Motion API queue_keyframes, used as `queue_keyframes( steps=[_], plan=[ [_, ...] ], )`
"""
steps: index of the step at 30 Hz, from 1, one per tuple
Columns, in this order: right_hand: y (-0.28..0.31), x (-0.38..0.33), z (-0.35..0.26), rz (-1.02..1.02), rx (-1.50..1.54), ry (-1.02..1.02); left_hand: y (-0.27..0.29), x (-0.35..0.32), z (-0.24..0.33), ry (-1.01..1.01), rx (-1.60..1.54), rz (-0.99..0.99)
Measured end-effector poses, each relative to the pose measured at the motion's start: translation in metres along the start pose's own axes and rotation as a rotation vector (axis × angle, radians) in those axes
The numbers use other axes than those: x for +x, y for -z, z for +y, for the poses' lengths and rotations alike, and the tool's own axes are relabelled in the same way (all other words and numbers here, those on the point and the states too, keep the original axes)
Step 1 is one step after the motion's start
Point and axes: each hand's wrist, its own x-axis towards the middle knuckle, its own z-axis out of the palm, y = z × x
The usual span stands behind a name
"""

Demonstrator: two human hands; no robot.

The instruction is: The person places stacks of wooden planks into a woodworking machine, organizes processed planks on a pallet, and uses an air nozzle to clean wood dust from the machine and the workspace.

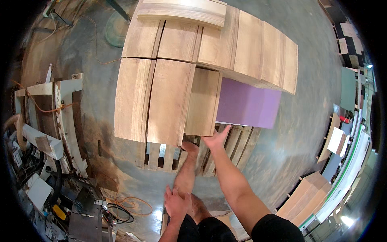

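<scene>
My right hand (217, 138) reaches forward to the near end of a light wood-grain board stack (203, 101). Its thumb points away from the other fingers, toward a purple sheet (249, 103) just right of the stack; those fingers touch the board's end and are partly hidden. My left hand (177, 203) lies on my bent leg with its fingers spread, holding nothing. Two more wood-grain stacks, a middle one (169, 101) and a left one (133, 99), stand beside the first. All rest on a slatted wooden pallet (238, 147).
Behind stands a further row of wood-grain boards (250, 48), with a loose board (181, 12) on top. Machinery with cables (60, 181) fills the left side. To the right are a brown board stack (304, 197) and a long white rail (346, 177). My foot (189, 147) is by the pallet.
</scene>
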Motion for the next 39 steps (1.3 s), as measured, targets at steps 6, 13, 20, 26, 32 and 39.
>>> queue_keyframes(
  steps=[6, 13, 20, 26, 32, 39],
  plan=[
    [0.01, -0.006, -0.047, -0.147, -0.64, -0.004, 0.003, 0.011, 0.004, 0.027, 0.006, -0.011],
    [-0.043, 0.056, -0.083, -0.245, -1.119, -0.097, 0.009, 0.02, 0.01, 0.031, 0.029, -0.03],
    [-0.052, 0.086, -0.071, -0.283, -1.041, -0.138, 0.01, 0.025, 0.013, 0.038, 0.045, 0.005],
    [-0.003, 0.059, -0.074, -0.202, -1.028, -0.08, 0.005, 0.03, 0.011, -0.001, 0.013, -0.02],
    [0.048, -0.01, -0.055, -0.19, -0.969, -0.015, -0.033, 0.093, 0.006, -0.268, -0.647, 0.13],
    [0.12, -0.072, -0.069, -0.18, -0.971, 0.016, -0.025, 0.165, 0.071, -0.477, -1.092, -0.63]
  ],
)
